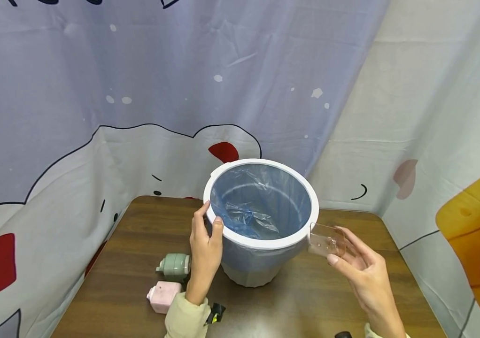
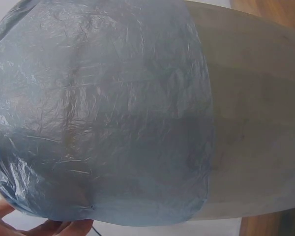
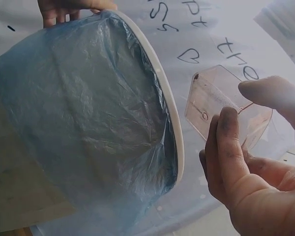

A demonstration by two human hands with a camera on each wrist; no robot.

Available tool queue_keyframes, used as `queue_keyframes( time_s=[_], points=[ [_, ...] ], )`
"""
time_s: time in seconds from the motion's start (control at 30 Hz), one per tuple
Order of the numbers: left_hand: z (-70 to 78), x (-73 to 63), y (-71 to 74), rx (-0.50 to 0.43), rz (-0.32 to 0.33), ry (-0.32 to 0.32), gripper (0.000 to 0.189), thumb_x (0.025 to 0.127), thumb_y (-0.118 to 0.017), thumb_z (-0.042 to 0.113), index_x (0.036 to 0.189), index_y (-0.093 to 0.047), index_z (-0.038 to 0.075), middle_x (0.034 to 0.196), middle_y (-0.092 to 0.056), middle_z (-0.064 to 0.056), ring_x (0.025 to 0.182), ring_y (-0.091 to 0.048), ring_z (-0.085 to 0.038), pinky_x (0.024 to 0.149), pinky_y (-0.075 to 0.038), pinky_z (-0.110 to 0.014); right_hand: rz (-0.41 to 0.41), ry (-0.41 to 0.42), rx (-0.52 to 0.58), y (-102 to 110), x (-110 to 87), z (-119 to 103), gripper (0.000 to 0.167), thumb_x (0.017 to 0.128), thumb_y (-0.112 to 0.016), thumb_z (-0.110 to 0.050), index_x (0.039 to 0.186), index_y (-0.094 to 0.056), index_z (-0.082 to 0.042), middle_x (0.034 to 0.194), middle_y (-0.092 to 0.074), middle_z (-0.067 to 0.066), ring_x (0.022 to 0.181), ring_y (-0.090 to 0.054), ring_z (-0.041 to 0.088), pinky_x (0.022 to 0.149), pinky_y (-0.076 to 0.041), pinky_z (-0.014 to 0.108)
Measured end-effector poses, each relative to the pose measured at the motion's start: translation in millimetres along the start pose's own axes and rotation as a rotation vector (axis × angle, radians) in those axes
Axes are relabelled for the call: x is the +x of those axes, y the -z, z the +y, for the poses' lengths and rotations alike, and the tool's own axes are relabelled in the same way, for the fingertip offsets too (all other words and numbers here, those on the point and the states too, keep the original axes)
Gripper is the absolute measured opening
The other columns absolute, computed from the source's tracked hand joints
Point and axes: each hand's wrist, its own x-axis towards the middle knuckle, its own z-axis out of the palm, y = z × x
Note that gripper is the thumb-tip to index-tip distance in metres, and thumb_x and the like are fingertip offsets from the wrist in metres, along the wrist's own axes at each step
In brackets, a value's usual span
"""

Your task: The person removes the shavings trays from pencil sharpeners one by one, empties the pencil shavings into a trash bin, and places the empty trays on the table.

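Note:
A trash can with a white rim (image 1: 261, 243) stands on the table, lined with a thin blue plastic bag (image 2: 103, 113) folded down over its outside. Crumpled blue plastic (image 1: 244, 218) lies inside it. My left hand (image 1: 207, 251) grips the near left part of the rim, thumb on top and fingers along the outer wall. To the right of the can, my right hand (image 1: 364, 270) holds a clear plastic box (image 1: 323, 240) between thumb and fingers. The box is held tilted, one end close beside the rim; in the right wrist view its see-through walls (image 3: 211, 98) look faintly pink.
Left of my left forearm, a green bottle (image 1: 174, 265) and a pink bottle (image 1: 165, 296) lie on their sides on the brown wooden table (image 1: 113, 291). Printed curtains (image 1: 181, 70) hang close behind the table and along both sides.

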Motion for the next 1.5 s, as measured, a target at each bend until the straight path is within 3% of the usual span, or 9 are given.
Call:
queue_keyframes(
  time_s=[0.3, 0.8, 1.3, 1.5],
  points=[
    [0.3, 0.1, 0.2, -0.004, 0.000, -0.004, 0.046, 0.091, -0.050, 0.031, 0.136, -0.040, 0.024, 0.134, -0.042, -0.003, 0.123, -0.042, -0.023, 0.096, -0.035, -0.053, -0.008, 0.067, 0.025, 5.3, -4.2, 0.1, 0.063, 0.077, -0.048, 0.026, 0.136, -0.031, 0.012, 0.126, -0.052, 0.017, 0.107, -0.057, 0.024, 0.084, -0.048, 0.028],
    [0.5, 0.3, 0.1, -0.008, -0.002, -0.001, 0.047, 0.091, -0.050, 0.030, 0.136, -0.040, 0.024, 0.134, -0.042, -0.004, 0.122, -0.042, -0.024, 0.095, -0.035, -0.054, -0.054, 0.076, 0.051, 16.2, -10.3, 13.3, 0.064, 0.077, -0.046, 0.027, 0.136, -0.026, 0.015, 0.132, -0.048, 0.014, 0.113, -0.054, 0.024, 0.088, -0.045, 0.029],
    [-0.5, -0.2, -1.0, -0.012, 0.003, -0.009, 0.046, 0.091, -0.051, 0.029, 0.136, -0.040, 0.024, 0.135, -0.042, -0.003, 0.123, -0.042, -0.023, 0.095, -0.035, -0.053, -0.020, 0.003, 0.024, 20.5, -17.9, 27.4, 0.062, 0.079, -0.049, 0.023, 0.137, -0.030, 0.011, 0.125, -0.053, 0.011, 0.106, -0.058, 0.021, 0.084, -0.048, 0.027],
    [-0.5, 0.3, -0.8, -0.013, 0.005, -0.020, 0.047, 0.091, -0.050, 0.028, 0.136, -0.040, 0.023, 0.135, -0.042, -0.004, 0.123, -0.042, -0.023, 0.096, -0.035, -0.052, 0.013, -0.056, 0.010, 20.4, -21.0, 33.2, 0.064, 0.079, -0.052, 0.020, 0.138, -0.029, 0.008, 0.131, -0.049, 0.010, 0.107, -0.058, 0.020, 0.087, -0.047, 0.028]
  ],
)
